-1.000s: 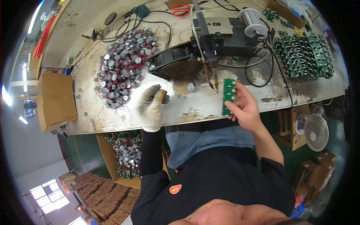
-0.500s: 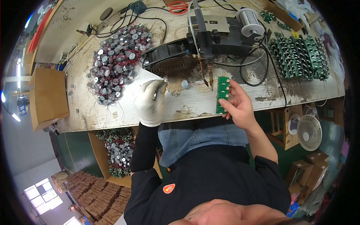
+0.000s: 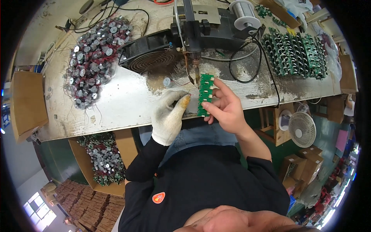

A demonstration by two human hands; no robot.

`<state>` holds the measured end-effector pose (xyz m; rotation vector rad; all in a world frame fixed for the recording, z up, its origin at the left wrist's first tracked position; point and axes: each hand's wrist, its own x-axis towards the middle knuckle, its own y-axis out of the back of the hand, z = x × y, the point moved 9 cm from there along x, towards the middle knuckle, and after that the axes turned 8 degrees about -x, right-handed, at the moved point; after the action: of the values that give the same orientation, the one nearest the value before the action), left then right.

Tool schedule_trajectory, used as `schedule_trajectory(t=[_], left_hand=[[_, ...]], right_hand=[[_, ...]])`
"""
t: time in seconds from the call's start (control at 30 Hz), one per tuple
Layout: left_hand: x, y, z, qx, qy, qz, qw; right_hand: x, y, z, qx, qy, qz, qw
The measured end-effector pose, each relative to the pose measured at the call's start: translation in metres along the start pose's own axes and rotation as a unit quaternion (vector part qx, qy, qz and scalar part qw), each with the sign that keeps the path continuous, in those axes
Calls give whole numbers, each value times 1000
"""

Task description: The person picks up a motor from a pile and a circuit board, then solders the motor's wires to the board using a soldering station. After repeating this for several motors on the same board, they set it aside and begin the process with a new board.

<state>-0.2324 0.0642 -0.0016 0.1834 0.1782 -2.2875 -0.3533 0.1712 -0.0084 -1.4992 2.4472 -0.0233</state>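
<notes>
Head view: the right hand (image 3: pixel 226 106) grips a green board (image 3: pixel 206 91). Beside it, the gloved left hand (image 3: pixel 168 116) is pinched together, perhaps on a thin wire (image 3: pixel 189 92).

Quick headcount: two hands, one gloved left hand (image 3: pixel 169 118) and one bare right hand (image 3: pixel 228 108). One green circuit board (image 3: pixel 206 87) between them, plus rows of boards (image 3: pixel 295 56) on the right that I gave up counting. One soldering iron (image 3: pixel 189 29), one solder spool (image 3: pixel 244 14), one white desk fan (image 3: pixel 302 129). Just one wired metal disc (image 3: pixel 167 82) sits solo; the disc heap (image 3: pixel 96 58) is dozens, easily. One carton (image 3: pixel 29 104) up on the bench, one open box (image 3: pixel 126 146) under it.
</notes>
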Motion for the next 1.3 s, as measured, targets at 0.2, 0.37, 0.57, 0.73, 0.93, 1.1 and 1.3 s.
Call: schedule_trajectory(t=[0.2, 0.37, 0.57, 0.73, 0.93, 1.1, 1.3], left_hand=[[4, -11, 4, 88, -60, -13, 994], [5, -14, -7, -78, 79, 17, 994], [10, -14, -5, -91, 72, -7, 993], [9, -16, -9, -140, 112, 0, 984], [10, -17, -6, -152, 115, 4, 982], [9, -16, -9, -140, 101, 17, 985], [9, -9, -12, -55, 74, 33, 995]], right_hand=[[-2, -2, 0, 6, 5, -6, 1000], [-3, -1, -1, -24, 15, -11, 1000], [-2, -5, -4, -22, 27, -18, 999], [-1, -6, -5, -23, 19, -13, 999], [0, -6, -8, -15, 23, -7, 1000], [0, -6, -9, -24, 27, -7, 999], [-2, -6, -4, -26, 21, -5, 999]])
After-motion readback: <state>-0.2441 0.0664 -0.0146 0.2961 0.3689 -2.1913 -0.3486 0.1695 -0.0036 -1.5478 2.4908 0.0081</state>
